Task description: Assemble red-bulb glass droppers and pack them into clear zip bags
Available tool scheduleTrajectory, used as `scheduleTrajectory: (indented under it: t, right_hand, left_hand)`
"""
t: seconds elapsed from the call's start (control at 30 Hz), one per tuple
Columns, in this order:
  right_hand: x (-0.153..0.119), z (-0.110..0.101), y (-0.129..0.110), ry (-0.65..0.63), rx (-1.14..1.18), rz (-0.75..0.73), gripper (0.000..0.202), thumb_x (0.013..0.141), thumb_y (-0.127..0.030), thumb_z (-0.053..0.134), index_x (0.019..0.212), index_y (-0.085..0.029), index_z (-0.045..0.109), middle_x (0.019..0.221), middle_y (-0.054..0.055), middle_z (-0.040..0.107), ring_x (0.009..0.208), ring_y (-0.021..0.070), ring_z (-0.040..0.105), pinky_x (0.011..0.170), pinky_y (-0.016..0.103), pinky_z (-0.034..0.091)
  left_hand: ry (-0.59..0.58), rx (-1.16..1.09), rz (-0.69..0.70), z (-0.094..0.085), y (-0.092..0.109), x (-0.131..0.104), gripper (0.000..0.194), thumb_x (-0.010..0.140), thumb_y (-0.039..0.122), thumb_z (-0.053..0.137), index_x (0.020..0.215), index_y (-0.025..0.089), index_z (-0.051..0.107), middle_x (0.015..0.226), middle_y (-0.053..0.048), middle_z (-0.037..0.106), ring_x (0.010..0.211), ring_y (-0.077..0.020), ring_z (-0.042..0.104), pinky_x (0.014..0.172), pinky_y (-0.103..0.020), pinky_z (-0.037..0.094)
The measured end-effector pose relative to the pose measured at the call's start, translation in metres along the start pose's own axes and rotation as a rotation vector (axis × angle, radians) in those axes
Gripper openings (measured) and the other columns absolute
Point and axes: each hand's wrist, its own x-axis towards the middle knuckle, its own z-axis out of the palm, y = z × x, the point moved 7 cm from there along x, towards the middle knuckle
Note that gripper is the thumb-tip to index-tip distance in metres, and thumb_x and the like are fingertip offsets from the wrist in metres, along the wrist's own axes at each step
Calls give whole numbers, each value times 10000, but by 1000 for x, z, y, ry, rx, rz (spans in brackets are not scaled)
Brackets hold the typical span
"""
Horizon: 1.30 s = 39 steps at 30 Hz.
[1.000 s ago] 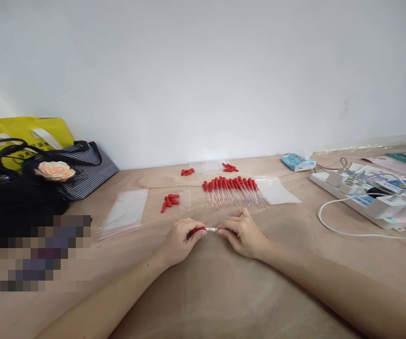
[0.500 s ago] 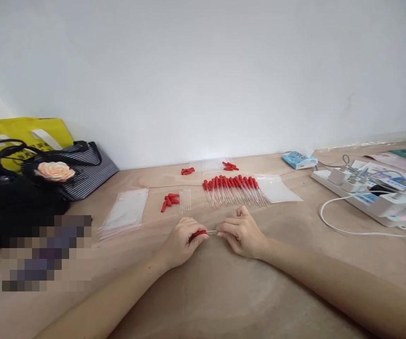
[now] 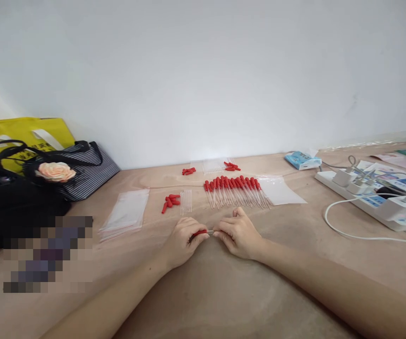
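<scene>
A red rubber bulb (image 3: 200,232) is pinched in my left hand (image 3: 185,240). From its right end a thin clear tube (image 3: 210,232) runs to the fingertips of my right hand (image 3: 236,234), which are closed on it. Beyond my hands lies a row of clear droppers with red bulbs (image 3: 233,188), its right end against a clear plastic sheet (image 3: 284,190). Loose red bulbs (image 3: 170,202) and several clear tubes (image 3: 186,201) lie past my left hand. Farther back are more red bulbs (image 3: 189,171), clear tubes (image 3: 213,165) and another red group (image 3: 231,166).
Clear plastic bags (image 3: 125,212) are stacked at the left. Behind them stand a striped bag (image 3: 92,174) and a yellow bag (image 3: 56,129). At right lie a white power strip (image 3: 372,200) with cables and a blue tissue pack (image 3: 302,160). A wall rises behind the table.
My right hand has moved slightly left, closer to my left hand, and less of the tube shows between them. The view has shifted a little.
</scene>
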Motion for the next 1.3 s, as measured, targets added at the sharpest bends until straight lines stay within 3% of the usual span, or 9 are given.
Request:
scheduleTrajectory:
  t: [0.13,0.37,0.6,1.0,1.3]
  right_hand:
    - [0,-8,1,27,-69,-20,215,856,-260,417,748,-179,584,678,6,621,669,124,480,673,308,197]
    - [-3,-13,0,74,-94,-29,233,847,-257,432,688,-176,583,602,1,598,648,125,436,697,330,196]
    - [-6,-13,1,86,-68,-20,231,846,-274,437,697,-187,590,604,-1,601,657,128,448,718,334,200]
    - [-7,-9,6,48,25,5,205,838,-266,453,702,-197,591,619,-16,616,668,122,446,754,337,201]
    - [-4,-10,7,1,67,31,253,860,-308,424,722,-205,610,618,-6,621,663,126,448,752,340,211]
  left_hand:
    - [16,-22,18,-3,-5,0,197,840,309,488,843,183,640,711,-14,644,682,-140,551,691,-283,382]
    - [75,26,65,-5,-4,-4,286,851,351,469,709,180,649,601,-7,621,601,-129,520,640,-269,375]
    - [91,69,156,-6,2,-8,296,869,343,439,752,173,651,622,-21,629,613,-137,489,637,-278,386]
    - [89,77,208,-6,6,-9,231,856,306,473,810,170,653,635,-27,638,645,-147,503,647,-285,416]
    - [87,29,159,-7,1,-7,228,845,326,486,858,181,661,677,-37,650,663,-151,537,653,-289,441]
